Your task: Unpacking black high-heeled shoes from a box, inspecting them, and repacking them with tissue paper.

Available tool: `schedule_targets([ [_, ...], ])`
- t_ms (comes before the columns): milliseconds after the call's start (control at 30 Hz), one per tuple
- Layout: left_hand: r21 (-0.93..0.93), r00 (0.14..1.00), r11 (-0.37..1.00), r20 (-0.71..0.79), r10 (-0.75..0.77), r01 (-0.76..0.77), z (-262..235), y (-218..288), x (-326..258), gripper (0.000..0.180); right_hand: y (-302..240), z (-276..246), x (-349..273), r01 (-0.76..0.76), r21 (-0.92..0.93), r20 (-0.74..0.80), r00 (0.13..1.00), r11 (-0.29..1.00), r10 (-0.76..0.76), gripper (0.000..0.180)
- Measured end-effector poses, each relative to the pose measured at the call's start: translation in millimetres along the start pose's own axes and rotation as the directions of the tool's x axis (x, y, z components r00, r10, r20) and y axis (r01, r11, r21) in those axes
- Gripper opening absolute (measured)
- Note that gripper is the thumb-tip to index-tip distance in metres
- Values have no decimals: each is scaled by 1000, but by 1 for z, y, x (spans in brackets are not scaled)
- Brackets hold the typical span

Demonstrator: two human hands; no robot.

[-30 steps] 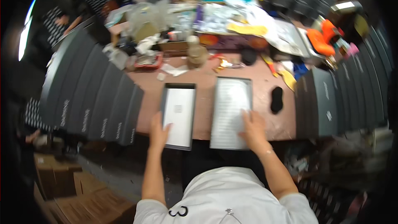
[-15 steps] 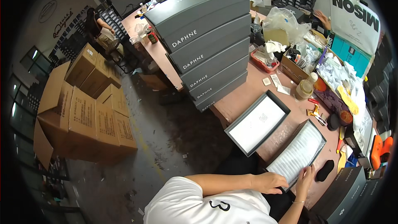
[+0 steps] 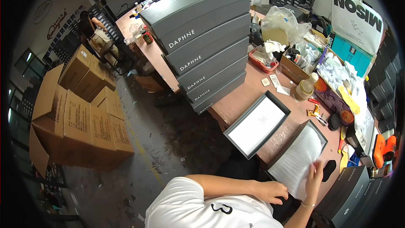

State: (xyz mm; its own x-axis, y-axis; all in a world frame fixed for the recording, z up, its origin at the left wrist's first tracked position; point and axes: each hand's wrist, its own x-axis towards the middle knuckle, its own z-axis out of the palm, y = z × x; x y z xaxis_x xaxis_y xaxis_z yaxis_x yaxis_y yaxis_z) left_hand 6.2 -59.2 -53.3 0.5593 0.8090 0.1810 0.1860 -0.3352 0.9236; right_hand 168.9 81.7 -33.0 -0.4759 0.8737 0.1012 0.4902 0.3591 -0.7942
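Observation:
A dark grey shoe box (image 3: pixel 324 140) stands on the near part of the table, covered inside by a thin white wrapping sheet (image 3: pixel 295 156). The sheet's near end spreads past the box's near edge, between my hands. My left hand (image 3: pixel 272 191) is at the near left corner, its fingers curled; whatever they hold is hidden. Over the sheet's right side is my right hand (image 3: pixel 313 181), fingers bent and blurred by motion. Left of the box lies a grey box lid (image 3: pixel 238 141), its white inside facing up.
A tall stack of grey shoe boxes (image 3: pixel 211 46) stands at the table's far left. Beyond the lid are a glue jar (image 3: pixel 304 88), a red basket (image 3: pixel 262 61) and cartons of crumpled paper (image 3: pixel 335 69). A black pad (image 3: pixel 329 170) and more shoe boxes (image 3: pixel 346 192) lie at right. Brown cartons (image 3: pixel 84 122) stand on the floor.
The white sheet has gone from rippled to smoother and bulging, with its near end spread out over the box's edge. My right hand has shifted a little right; my left hand has drawn slightly nearer.

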Motion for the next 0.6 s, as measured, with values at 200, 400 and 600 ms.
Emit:
schedule_targets([
  [200,-147,866,951,-467,177,-273,-9,-4,40,56,-157,46,3,129,566,521,709,814,-475,61],
  [400,-55,665,917,-671,-328,396,-49,-131,31,70,-53,21,-2,-125,18,234,965,992,117,30],
  [600,105,670,931,-722,-170,350,-30,-133,31,60,26,106,-1,-82,-498,266,933,863,242,43],
])
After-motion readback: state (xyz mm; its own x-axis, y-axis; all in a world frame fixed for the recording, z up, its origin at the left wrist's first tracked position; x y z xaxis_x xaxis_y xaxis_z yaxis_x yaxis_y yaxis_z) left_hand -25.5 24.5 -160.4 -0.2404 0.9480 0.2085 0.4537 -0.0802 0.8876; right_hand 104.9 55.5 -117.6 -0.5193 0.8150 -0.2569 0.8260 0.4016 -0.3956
